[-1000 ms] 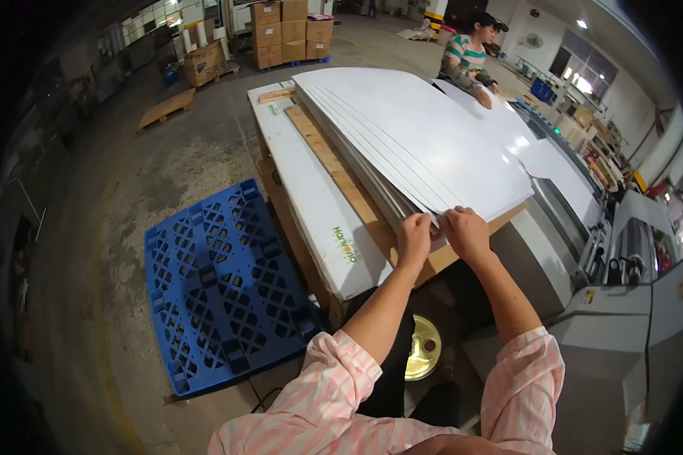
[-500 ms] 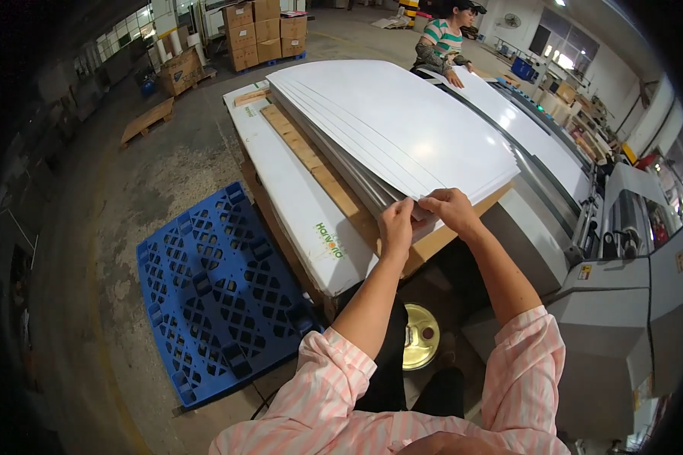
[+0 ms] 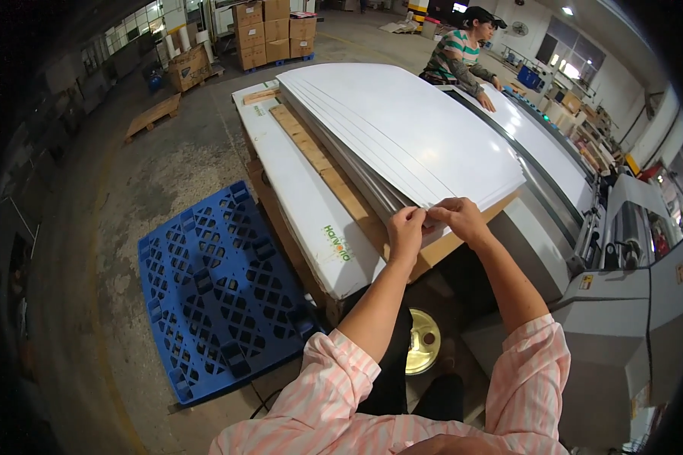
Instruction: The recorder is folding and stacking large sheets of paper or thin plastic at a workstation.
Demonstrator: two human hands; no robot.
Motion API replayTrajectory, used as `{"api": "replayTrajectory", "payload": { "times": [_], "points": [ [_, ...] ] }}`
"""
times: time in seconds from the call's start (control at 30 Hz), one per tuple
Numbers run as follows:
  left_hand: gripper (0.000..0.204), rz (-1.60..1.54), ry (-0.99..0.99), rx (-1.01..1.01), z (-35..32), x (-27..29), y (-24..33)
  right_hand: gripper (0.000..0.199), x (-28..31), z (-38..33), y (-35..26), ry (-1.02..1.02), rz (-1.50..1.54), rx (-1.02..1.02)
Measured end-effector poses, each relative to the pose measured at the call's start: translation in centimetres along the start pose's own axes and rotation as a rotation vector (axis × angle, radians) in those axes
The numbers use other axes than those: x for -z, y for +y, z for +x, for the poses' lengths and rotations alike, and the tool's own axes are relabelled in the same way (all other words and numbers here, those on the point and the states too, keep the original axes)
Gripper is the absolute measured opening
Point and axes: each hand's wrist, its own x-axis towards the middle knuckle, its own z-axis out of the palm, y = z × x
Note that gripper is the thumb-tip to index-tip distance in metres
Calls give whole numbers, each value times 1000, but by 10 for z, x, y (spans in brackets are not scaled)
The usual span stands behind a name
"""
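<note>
A stack of large glossy white sheets (image 3: 410, 129) lies fanned out in front of me, its left edges stepped one behind another. At the stack's near corner my left hand (image 3: 407, 227) is closed, thumb and fingers pinching the sheet edges. Right beside it my right hand (image 3: 460, 218) also pinches that corner, its fingers bent over the edge. How many sheets each hand grips is hidden by the fingers. Under the stack's left side runs a wooden strip (image 3: 326, 178), resting on a white wrapped package (image 3: 300, 193) with green lettering.
A blue plastic pallet (image 3: 203, 281) lies on the floor at left. A grey machine (image 3: 607, 303) stands close on the right. Near my feet is a round yellow drum lid (image 3: 423, 341). Across the machine, a co-worker (image 3: 463, 57) handles a sheet. Cardboard boxes (image 3: 269, 34) stand behind.
The co-worker's hands have moved right with the sheet on the machine. My hands stay pinched at the stack's corner, and the view has shifted slightly.
</note>
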Motion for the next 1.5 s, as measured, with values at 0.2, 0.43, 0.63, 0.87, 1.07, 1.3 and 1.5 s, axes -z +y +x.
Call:
{"api": "replayTrajectory", "payload": {
  "times": [0.2, 0.43, 0.63, 0.87, 1.07, 1.3, 1.5],
  "points": [
    [18, -13, 7, 11, -1, 5, 1, 19, -6, -10, -15, 358, -616, 269],
    [25, -25, -61, 60, 0, 1, 0, 15, -7, -13, -18, 430, -669, 620],
    [27, 26, -95, 99, 5, 5, -8, 15, 9, 14, -17, 292, -585, 396],
    [21, 15, -19, 90, 1, 0, -6, 9, 24, -3, -39, 581, -531, 505],
    [17, 59, -70, 61, 1, 2, -8, 19, -6, -8, -4, 228, -601, 302],
    [28, -83, -45, 38, -2, 7, 1, 23, -18, -17, -13, 212, -528, 322],
    [35, -73, 0, 60, -5, -18, 2, 27, 8, -9, 7, 334, -624, 460]
  ]
}}
